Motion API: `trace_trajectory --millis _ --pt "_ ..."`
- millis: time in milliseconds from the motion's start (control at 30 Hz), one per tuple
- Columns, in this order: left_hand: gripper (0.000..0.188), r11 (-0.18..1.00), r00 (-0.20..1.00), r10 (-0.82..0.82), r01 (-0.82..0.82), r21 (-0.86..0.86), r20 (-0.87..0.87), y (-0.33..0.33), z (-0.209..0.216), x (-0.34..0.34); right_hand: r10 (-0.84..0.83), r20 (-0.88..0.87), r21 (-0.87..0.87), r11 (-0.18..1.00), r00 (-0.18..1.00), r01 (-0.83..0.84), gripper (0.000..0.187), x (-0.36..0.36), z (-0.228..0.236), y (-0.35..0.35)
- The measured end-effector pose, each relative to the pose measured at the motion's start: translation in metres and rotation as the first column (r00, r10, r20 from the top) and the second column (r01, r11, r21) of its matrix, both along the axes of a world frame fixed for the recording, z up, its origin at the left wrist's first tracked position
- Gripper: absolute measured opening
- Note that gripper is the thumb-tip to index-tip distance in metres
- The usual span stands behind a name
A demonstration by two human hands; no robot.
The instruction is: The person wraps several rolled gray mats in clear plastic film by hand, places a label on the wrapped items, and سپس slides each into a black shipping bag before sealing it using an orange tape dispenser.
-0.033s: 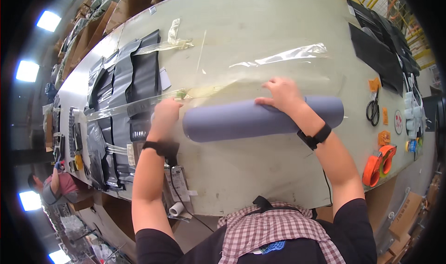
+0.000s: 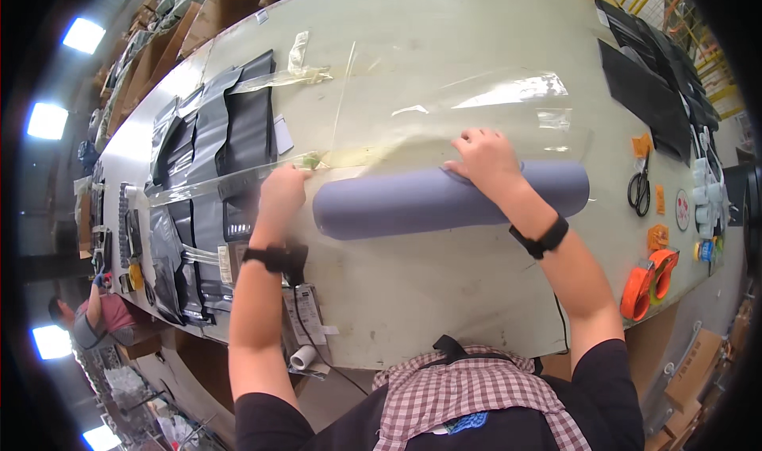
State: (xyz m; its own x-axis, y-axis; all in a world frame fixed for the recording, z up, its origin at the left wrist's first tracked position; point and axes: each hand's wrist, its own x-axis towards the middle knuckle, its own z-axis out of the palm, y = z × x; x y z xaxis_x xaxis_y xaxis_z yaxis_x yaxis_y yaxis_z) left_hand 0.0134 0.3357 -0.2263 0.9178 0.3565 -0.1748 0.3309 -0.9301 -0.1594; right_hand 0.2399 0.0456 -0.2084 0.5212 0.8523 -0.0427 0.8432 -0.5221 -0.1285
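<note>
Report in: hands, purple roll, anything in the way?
Left hand by clear strip, grip unclear. Right hand at far side of purple roll. Roll lies crosswise on table. Clear film spread just beyond.

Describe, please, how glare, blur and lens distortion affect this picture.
Head view: white glare streaks the clear film; head view: the left hand looks slightly blurred; head view: ceiling lights at left burn out white; head view: the table edges curve, and the corners go black.
</note>
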Motion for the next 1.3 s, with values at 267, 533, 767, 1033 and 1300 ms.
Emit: trace_trajectory --millis 267,533,767,1033,1300 --pt "0.036 0.975 0.713 0.028 0.135 -0.176 0.701 -0.102 0.038 -0.002 0.183 0.343 0.114 0.966 0.921 -0.234 0.084 -0.043 -0.016 -0.037" --pt "0.048 0.848 0.747 0.488 -0.283 -0.448 0.451 -0.024 0.006 0.002 0.269 0.274 0.284 0.895 0.923 -0.345 0.099 -0.037 -0.032 -0.035" --pt "0.071 0.641 0.917 -0.366 0.370 -0.673 0.156 -0.146 0.051 0.004 0.264 0.190 0.309 0.898 0.946 -0.313 0.073 -0.062 -0.020 -0.100" --pt "0.079 0.911 0.922 -0.386 0.377 -0.167 -0.025 -0.108 -0.032 -0.029 0.337 0.011 0.255 0.910 0.942 -0.328 0.049 -0.123 -0.009 -0.197" --pt "0.039 0.628 0.889 0.456 -0.291 -0.722 0.038 -0.139 -0.069 0.013 0.323 0.044 0.247 0.913 0.945 -0.324 0.048 -0.145 -0.008 -0.217"
